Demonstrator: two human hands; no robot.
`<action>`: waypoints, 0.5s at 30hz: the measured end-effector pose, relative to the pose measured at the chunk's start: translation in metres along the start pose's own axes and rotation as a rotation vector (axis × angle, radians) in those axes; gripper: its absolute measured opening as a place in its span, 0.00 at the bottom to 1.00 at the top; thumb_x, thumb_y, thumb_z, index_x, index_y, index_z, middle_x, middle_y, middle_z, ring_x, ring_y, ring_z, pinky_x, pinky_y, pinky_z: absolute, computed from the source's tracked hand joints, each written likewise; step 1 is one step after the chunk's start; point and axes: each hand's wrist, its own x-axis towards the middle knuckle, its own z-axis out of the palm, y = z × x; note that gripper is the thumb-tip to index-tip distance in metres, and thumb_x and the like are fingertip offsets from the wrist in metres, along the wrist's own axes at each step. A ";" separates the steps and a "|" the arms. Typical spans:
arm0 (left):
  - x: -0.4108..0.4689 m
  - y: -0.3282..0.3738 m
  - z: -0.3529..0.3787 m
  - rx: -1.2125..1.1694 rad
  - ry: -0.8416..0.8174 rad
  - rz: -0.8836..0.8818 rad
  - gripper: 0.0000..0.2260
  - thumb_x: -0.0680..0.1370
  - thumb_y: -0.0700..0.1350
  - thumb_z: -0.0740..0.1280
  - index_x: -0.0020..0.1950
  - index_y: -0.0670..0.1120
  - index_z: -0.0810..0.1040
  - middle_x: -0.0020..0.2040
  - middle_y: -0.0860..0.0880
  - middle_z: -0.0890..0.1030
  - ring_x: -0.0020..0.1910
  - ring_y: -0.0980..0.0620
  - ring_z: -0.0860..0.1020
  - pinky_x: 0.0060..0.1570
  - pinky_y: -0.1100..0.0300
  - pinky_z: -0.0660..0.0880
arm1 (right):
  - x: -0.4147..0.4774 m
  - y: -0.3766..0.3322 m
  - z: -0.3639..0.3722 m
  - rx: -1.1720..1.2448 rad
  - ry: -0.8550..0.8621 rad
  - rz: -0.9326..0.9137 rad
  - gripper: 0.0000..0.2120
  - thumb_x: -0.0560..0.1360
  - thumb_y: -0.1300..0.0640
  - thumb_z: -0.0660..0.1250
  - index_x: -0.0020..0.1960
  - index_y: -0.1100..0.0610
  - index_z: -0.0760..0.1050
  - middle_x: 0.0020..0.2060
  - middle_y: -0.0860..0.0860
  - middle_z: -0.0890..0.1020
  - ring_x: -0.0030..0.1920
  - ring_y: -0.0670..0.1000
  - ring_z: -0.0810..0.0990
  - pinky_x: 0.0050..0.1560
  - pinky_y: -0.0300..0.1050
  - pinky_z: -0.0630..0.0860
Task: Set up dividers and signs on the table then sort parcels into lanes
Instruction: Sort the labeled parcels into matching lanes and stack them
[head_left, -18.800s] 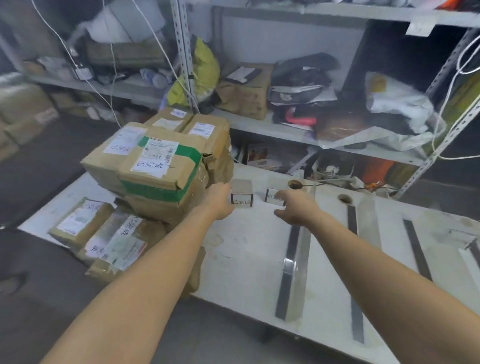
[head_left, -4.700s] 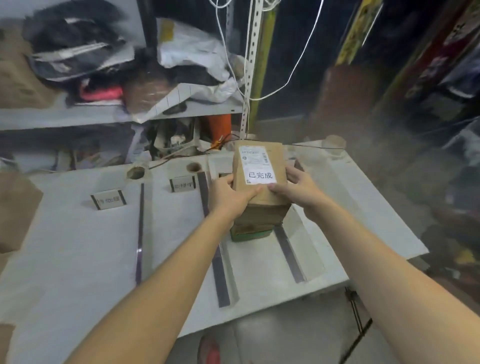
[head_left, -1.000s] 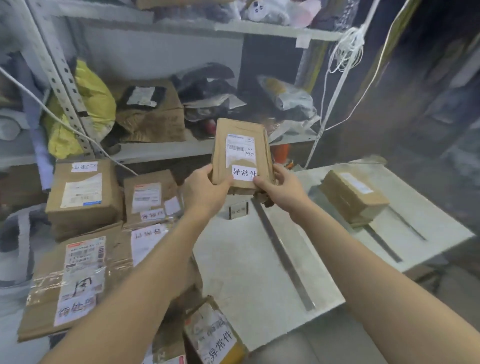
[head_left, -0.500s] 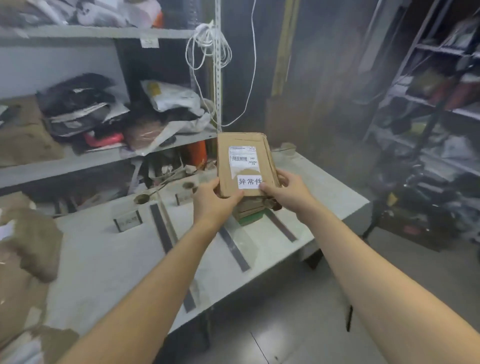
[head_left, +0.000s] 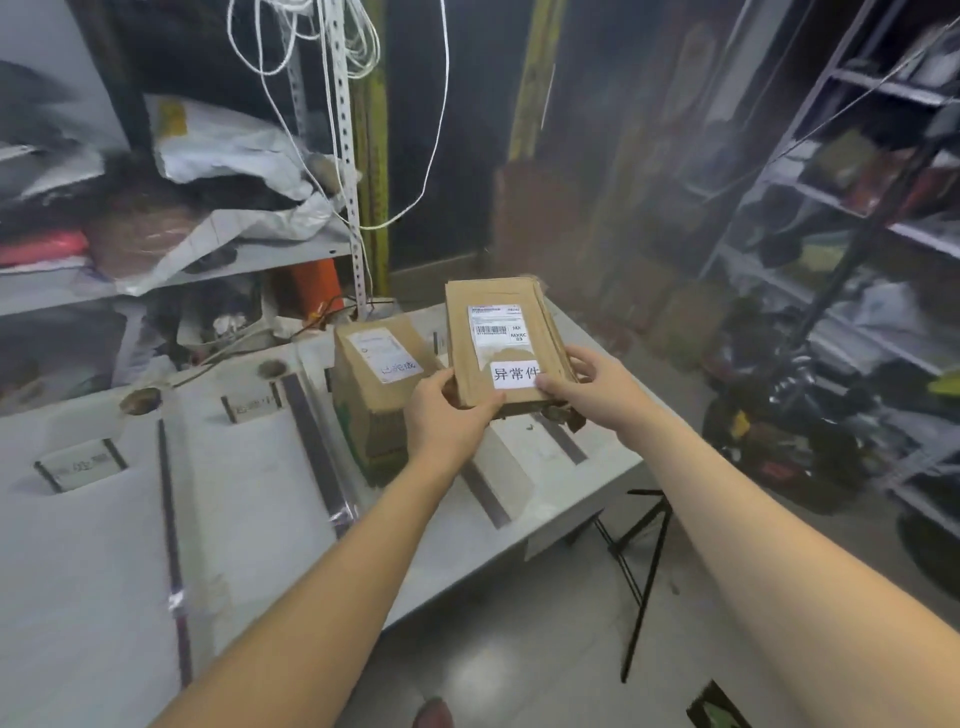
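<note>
Parcel lanes cross the desk (head_left: 249, 493): a far-left sign (head_left: 80, 465), a second sign (head_left: 252, 405), then a dark divider strip (head_left: 311, 431). Just right of it stands a sorted parcel (head_left: 376, 384). The left grip (head_left: 447, 421) and right grip (head_left: 592, 389) each clasp a lower corner of the held parcel (head_left: 498, 348), aloft over the desk's right end. It is best lowered flat, label up, into the rightmost lane, clear of its neighbour.

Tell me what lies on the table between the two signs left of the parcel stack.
In the head view, one dark divider strip runs along the table between the left sign and the right sign.
</note>
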 end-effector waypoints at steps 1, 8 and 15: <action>0.010 -0.004 0.009 -0.007 0.001 -0.019 0.24 0.70 0.52 0.78 0.64 0.49 0.79 0.58 0.53 0.81 0.54 0.55 0.79 0.51 0.60 0.79 | 0.012 0.003 -0.006 -0.023 -0.002 0.011 0.35 0.71 0.47 0.77 0.74 0.48 0.68 0.61 0.50 0.78 0.43 0.40 0.84 0.33 0.32 0.77; 0.059 -0.020 0.055 -0.013 0.007 -0.105 0.17 0.69 0.53 0.78 0.55 0.58 0.78 0.49 0.58 0.79 0.46 0.61 0.78 0.39 0.72 0.70 | 0.091 0.018 -0.027 -0.111 -0.086 0.040 0.32 0.70 0.49 0.78 0.71 0.51 0.72 0.62 0.50 0.80 0.48 0.55 0.84 0.36 0.44 0.78; 0.092 -0.043 0.093 0.045 0.095 -0.213 0.17 0.68 0.49 0.79 0.53 0.54 0.79 0.51 0.54 0.83 0.49 0.56 0.81 0.51 0.56 0.80 | 0.157 0.051 -0.029 -0.131 -0.222 0.116 0.30 0.70 0.50 0.78 0.69 0.57 0.75 0.59 0.59 0.82 0.43 0.53 0.79 0.42 0.46 0.76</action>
